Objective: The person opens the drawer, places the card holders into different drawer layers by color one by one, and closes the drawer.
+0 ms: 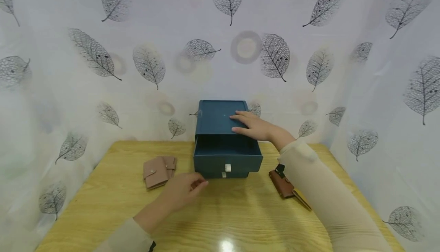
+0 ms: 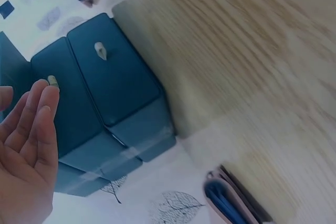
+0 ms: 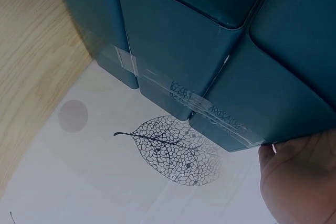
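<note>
A dark blue drawer box (image 1: pixel 214 116) stands at the back of the table. Its upper drawer (image 1: pixel 209 165) is pulled out toward me and has a small white knob (image 1: pixel 228 167); no contents show inside. Beneath it, the lower drawer (image 1: pixel 237 175) sits farther back. My right hand (image 1: pixel 254 124) rests on the box top near its right edge, fingers spread. Close to the front left bottom corner is my left hand (image 1: pixel 182 191), its fingers loosely bent and holding nothing. In the left wrist view those fingers (image 2: pixel 44 129) are beside a drawer front; whether they touch it I cannot tell.
Pinkish-brown wallets (image 1: pixel 156 172) lie overlapping left of the box. To the right, a brown wallet (image 1: pixel 283 185) lies partly hidden by my right sleeve (image 1: pixel 323 191). A leaf-patterned white curtain (image 1: pixel 220 76) hangs close behind the box. Clear tape (image 3: pixel 210 111) runs along the box's side.
</note>
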Demonstrator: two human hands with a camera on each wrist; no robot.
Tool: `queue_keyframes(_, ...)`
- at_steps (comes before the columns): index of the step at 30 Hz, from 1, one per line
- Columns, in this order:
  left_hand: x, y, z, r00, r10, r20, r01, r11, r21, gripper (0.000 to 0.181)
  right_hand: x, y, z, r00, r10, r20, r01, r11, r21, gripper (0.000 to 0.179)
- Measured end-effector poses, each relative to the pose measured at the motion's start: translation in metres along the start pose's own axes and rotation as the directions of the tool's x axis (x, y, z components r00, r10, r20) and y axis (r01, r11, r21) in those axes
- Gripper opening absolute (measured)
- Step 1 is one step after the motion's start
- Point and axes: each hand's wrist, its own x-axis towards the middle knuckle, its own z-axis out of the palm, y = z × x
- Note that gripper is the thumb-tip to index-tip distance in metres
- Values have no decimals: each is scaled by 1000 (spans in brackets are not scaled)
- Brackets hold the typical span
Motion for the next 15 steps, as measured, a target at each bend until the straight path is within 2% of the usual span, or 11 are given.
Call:
queue_keyframes(5, -6, -11, -5, 999, -36, 13, 36, 999, 3, 18, 0, -2, -1, 1000, 5, 0, -5, 1000, 4, 67)
queue_keyframes(8, -8, -18, -8, 999, -36, 14, 36, 999, -5, 22, 0, -3, -1, 1000, 5, 0, -5, 1000, 1, 67)
queue_keyframes(15, -12, -38, -13, 999, -21, -42, 22, 1000, 15, 6, 1, 0, 1, 1000, 12, 0, -12, 1000, -13, 71)
